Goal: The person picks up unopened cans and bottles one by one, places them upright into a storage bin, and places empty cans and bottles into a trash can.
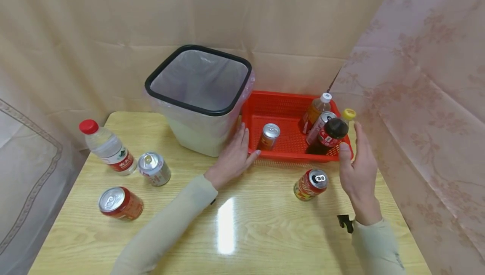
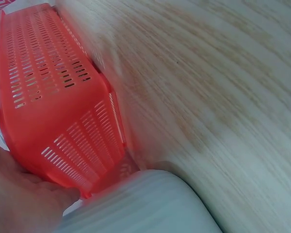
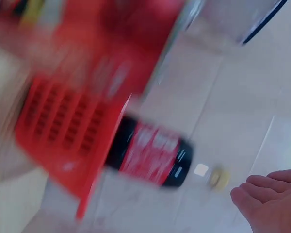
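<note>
A red plastic basket (image 1: 288, 156) stands at the back right of the table. My left hand (image 1: 233, 153) rests against its left end, beside the bin, fingers extended and thumb by the front corner; the left wrist view shows this hand (image 2: 24, 199) at the basket wall (image 2: 82, 141). Near the basket's right end is my right hand (image 1: 358, 174), thumb apart from the fingers, holding nothing. In the basket are a small can (image 1: 268, 137), a white-capped bottle (image 1: 315, 113), a pink can (image 1: 320, 126), a cola bottle (image 1: 329, 135) and a yellow-capped bottle (image 1: 348, 115).
A lined bin (image 1: 197, 134) with a black rim stands left of the basket. A red-capped water bottle (image 1: 113, 150), a white can (image 1: 154, 169) and a red can (image 1: 122, 204) stand at the left. Before the basket stands a red-and-yellow can (image 1: 310, 185). Cloth (image 1: 303, 26) hangs behind.
</note>
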Action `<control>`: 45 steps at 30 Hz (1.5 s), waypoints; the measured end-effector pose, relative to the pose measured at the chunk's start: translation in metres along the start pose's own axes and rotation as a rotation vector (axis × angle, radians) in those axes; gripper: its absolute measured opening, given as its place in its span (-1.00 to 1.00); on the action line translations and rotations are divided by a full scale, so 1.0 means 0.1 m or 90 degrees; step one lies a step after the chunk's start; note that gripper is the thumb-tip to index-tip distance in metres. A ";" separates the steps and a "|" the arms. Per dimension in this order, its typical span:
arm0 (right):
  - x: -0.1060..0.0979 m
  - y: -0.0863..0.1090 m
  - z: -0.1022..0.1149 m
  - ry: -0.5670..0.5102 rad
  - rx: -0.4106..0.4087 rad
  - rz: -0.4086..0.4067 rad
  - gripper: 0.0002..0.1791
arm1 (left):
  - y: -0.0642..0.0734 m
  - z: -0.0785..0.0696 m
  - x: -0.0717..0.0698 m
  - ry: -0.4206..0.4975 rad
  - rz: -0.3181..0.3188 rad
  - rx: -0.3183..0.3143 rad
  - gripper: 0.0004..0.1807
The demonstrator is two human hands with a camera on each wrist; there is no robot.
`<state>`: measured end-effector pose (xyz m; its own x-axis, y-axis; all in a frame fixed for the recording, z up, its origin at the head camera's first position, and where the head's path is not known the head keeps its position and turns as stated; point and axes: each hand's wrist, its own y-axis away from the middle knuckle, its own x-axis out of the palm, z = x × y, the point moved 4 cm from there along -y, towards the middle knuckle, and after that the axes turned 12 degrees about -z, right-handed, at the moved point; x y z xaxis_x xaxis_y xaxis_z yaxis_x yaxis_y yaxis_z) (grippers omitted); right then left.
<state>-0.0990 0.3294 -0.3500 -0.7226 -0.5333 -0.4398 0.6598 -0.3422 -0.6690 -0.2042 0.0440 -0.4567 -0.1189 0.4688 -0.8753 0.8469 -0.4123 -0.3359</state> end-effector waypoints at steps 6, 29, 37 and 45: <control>0.36 0.11 0.30 -0.057 -0.020 0.066 -0.31 | 0.00 0.01 0.00 -0.010 0.003 0.001 -0.05; 1.75 0.20 0.29 0.056 0.167 0.317 -0.13 | 0.00 0.00 0.00 -0.011 -0.034 0.035 -0.11; 1.71 0.07 0.40 0.104 0.123 0.284 -0.32 | 0.01 0.02 0.00 0.002 -0.021 0.020 -0.09; 1.65 -0.51 0.42 0.135 0.218 0.272 -0.26 | 0.00 -0.01 -0.01 0.002 -0.015 0.008 -0.10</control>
<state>-0.2435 0.2265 -0.3631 -0.3799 -0.5240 -0.7623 0.9053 -0.3800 -0.1899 -0.2042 0.0445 -0.4558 -0.1374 0.4810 -0.8659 0.8370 -0.4110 -0.3612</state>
